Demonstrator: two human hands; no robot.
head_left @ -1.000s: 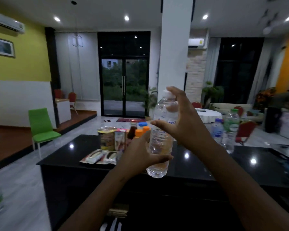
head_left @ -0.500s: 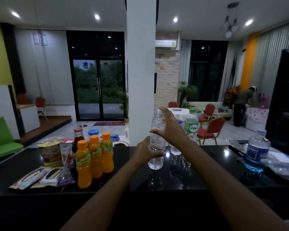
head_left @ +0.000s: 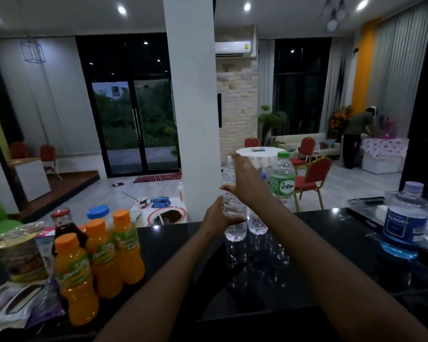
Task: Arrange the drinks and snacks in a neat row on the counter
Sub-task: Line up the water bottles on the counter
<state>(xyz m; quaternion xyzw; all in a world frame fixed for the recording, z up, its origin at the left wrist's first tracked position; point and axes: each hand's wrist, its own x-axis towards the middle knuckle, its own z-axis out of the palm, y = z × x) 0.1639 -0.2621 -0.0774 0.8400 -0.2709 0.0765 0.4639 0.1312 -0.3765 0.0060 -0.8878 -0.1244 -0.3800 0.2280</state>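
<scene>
Dim room lit by ceiling spotlights (head_left: pixel 122 9) glaring off the glossy counter (head_left: pixel 307 255); soft, edges bowed

a glossy black counter (head_left: pixel 183 245) carries everything. at its near left stand three orange juice bottles (head_left: pixel 97 257) in a tight cluster, with a dark red-capped bottle (head_left: pixel 64 224) and a blue-capped one (head_left: pixel 98 212) behind them, a lidded snack cup (head_left: pixel 20 253) further left, and flat snack packets (head_left: pixel 17 302) at the near edge. clear water bottles (head_left: pixel 257 220) stand at the far middle, a blue-tinted bottle (head_left: pixel 404 224) at the right.
</scene>
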